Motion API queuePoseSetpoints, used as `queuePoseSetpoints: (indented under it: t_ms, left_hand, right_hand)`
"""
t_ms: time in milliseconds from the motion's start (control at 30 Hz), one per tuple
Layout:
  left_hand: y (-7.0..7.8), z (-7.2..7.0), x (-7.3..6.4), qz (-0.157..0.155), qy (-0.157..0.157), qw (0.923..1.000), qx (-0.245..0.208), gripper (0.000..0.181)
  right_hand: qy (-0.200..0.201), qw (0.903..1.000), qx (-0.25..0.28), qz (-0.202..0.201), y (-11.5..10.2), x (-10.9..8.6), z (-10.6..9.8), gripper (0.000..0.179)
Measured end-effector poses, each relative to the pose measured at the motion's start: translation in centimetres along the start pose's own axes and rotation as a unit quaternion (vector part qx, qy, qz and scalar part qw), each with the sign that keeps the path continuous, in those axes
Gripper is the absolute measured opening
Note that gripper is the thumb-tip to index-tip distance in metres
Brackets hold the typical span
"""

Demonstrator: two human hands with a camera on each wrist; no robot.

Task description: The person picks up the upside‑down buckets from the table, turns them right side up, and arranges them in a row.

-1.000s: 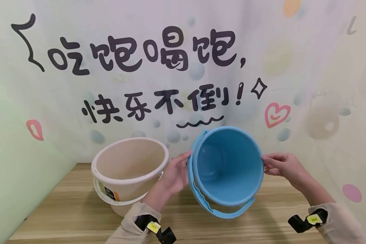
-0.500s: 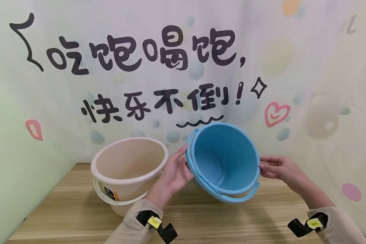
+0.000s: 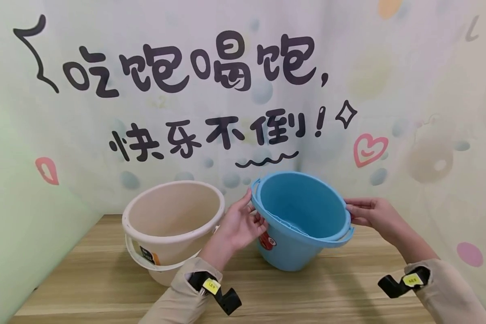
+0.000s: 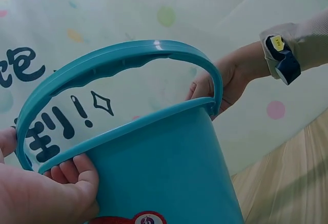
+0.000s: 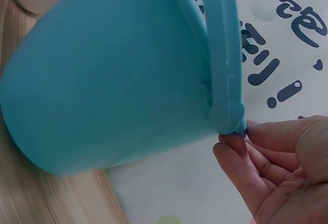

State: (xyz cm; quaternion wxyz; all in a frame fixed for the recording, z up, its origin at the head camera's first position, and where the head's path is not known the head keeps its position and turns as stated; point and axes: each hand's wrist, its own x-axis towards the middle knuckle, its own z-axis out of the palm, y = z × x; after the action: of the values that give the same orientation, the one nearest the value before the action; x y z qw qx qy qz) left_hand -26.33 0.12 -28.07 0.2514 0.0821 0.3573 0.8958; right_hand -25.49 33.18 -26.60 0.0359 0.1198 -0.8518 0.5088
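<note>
A blue bucket point(image 3: 285, 254) is tilted, its mouth facing toward me and its lower end close to the wooden tabletop. Whether its base touches the wood, I cannot tell. My left hand point(image 3: 240, 227) grips the rim on the left, its fingers curled below the edge in the left wrist view. On the opposite side, my right hand point(image 3: 382, 218) pinches the rim by the handle's joint. The blue handle point(image 4: 154, 49) lies along the near rim in the head view. A red label point(image 4: 147, 219) shows on the bucket's wall.
A cream bucket point(image 3: 182, 252) with its handle hanging down stands upright to the left, close to my left forearm. Both buckets are on or over a wooden table point(image 3: 105, 292). Behind them hangs a printed backdrop point(image 3: 405, 90) with dark lettering.
The blue bucket has turned from its mouth facing me to more upright, its base coming down and its outer wall and label coming into view. Both hands keep hold of the rim.
</note>
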Motion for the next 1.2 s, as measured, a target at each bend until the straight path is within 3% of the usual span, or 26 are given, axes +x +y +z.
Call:
queuePoseSetpoints:
  t_ms: [267, 600, 933, 1200]
  left_hand:
    - [-0.3, 0.2, 0.2, -0.021, 0.047, 0.9981, -0.034, 0.064]
    - [-1.0, 0.0, 0.4, -0.033, 0.072, 0.9954, -0.054, 0.072]
    - [-1.4, -0.6, 0.6, -0.03, 0.07, 0.9953, -0.059, 0.073]
    - [-1.6, -1.3, 0.7, -0.019, 0.066, 0.9962, -0.054, 0.056]
  right_hand:
    - [0.013, 0.9998, -0.014, 0.004, 0.0, 0.2, 0.0, 0.057]
    - [0.019, 0.9995, -0.011, 0.02, 0.5, 0.3, 0.1, 0.056]
    - [0.018, 0.9996, 0.001, 0.024, 0.9, 0.6, 0.4, 0.054]
    - [0.016, 0.9994, 0.005, 0.029, 1.1, 0.6, 0.5, 0.053]
